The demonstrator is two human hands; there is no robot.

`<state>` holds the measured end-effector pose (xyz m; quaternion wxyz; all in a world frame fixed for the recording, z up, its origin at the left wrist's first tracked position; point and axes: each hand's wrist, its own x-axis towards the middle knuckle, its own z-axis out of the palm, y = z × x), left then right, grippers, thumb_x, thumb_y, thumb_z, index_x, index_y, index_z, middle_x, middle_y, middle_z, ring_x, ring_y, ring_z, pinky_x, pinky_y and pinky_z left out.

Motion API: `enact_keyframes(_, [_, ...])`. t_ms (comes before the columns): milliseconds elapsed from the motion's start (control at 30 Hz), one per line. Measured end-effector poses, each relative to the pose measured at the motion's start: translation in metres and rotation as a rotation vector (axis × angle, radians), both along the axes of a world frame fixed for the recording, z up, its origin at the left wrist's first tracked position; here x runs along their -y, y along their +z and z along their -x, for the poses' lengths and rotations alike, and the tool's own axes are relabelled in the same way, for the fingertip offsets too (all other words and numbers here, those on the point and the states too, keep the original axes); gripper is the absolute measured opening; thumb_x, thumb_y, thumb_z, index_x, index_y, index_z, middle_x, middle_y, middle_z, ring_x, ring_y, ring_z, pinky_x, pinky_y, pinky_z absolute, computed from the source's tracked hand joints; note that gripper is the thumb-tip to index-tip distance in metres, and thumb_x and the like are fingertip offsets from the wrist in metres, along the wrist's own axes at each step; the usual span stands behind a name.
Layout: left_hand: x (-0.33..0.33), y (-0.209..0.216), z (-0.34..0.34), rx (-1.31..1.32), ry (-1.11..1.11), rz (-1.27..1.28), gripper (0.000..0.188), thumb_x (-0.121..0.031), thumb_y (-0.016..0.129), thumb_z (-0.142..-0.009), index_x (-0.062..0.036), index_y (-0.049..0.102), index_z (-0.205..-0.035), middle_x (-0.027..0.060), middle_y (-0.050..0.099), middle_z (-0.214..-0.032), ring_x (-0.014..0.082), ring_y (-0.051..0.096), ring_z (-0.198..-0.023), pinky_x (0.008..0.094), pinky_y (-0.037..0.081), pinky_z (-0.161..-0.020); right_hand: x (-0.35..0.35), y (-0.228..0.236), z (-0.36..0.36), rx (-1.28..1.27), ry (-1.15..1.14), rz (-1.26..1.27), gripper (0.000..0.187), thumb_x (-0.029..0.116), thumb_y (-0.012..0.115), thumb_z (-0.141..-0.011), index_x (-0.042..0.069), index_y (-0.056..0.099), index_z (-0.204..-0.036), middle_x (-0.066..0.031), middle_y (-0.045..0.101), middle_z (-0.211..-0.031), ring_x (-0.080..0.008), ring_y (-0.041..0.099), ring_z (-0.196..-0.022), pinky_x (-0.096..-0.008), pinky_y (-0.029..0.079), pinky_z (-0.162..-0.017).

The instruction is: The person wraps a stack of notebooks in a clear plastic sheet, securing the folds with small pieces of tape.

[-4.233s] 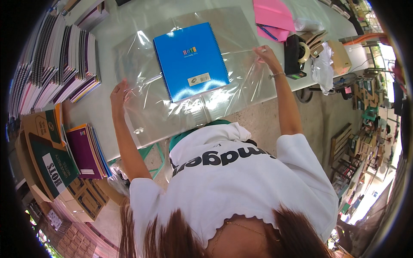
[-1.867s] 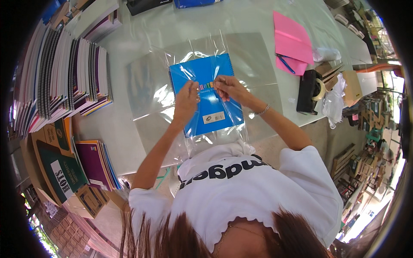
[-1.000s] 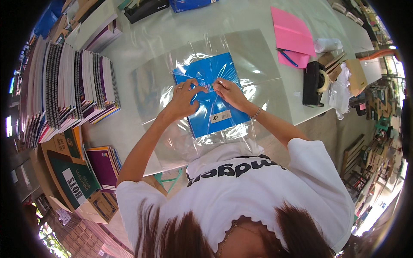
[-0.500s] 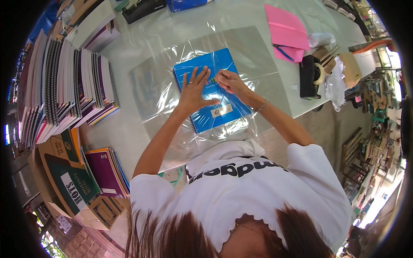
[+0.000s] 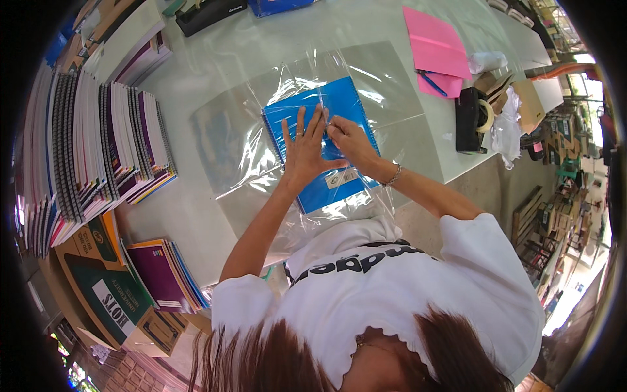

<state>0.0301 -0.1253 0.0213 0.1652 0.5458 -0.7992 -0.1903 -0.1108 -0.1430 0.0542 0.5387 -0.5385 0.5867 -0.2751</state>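
Observation:
A blue spiral-bound notebook [image 5: 338,96] lies on the table under loose, shiny clear plastic film [image 5: 287,73]. My left hand [image 5: 304,151] rests flat over its middle with the fingers spread, pressing the film down. Beside those fingertips, my right hand [image 5: 353,145] is closed in a pinch at a fold in the film. What lies between its fingertips is too small to make out. A white label [image 5: 341,178] shows on the notebook below the hands. A larger clear sheet [image 5: 398,98] is spread beneath the notebook.
Stacked spiral notebooks [image 5: 88,130] fill the left side, above an open carton [image 5: 98,281] holding purple notebooks [image 5: 153,274]. At the right edge are a black tape dispenser [image 5: 467,117], crumpled plastic [image 5: 508,124], pink paper [image 5: 434,42] and a blue pen [image 5: 432,83]. Another black dispenser [image 5: 208,16] stands at the back.
Both hands have shifted slightly toward me on the notebook, the left also a little to the right. The right hand remains pinched beside the left fingertips.

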Motion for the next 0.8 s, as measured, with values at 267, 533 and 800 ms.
enact_keyframes(267, [0.002,0.002,0.0,-0.025,-0.007,0.015,0.121,-0.071,0.073,-0.049,-0.0096,0.029,-0.144,0.0049,0.024,-0.152,0.0298,0.011,-0.142,0.0579,-0.002,-0.11,0.034,-0.026,0.024,-0.491,0.753,0.4,0.017,0.016,0.048,-0.088,0.006,0.061,-0.09,-0.0134,0.062,-0.096,-0.033,0.06,-0.082,-0.0409,0.048,-0.07])
enact_keyframes(533, [0.002,0.008,-0.003,0.05,-0.02,-0.003,0.119,-0.071,0.072,-0.053,-0.0126,0.025,-0.146,0.0063,0.023,-0.152,0.0303,0.012,-0.142,0.0581,0.0,-0.11,0.039,-0.017,0.049,-0.497,0.752,0.441,0.033,0.03,0.061,-0.075,0.027,0.06,-0.108,-0.0035,0.043,-0.13,-0.0263,0.036,-0.123,-0.0579,0.018,-0.1])
enact_keyframes(800, [-0.002,0.021,-0.035,-0.429,-0.004,-0.172,0.085,-0.028,0.076,-0.071,-0.017,0.032,-0.143,0.0125,0.017,-0.152,0.035,0.007,-0.142,0.0538,0.005,-0.113,0.008,-0.029,0.037,-0.662,0.566,0.679,0.073,0.049,0.071,-0.068,0.038,0.04,-0.134,-0.0046,0.032,-0.144,-0.0301,0.032,-0.123,-0.0526,0.02,-0.097])
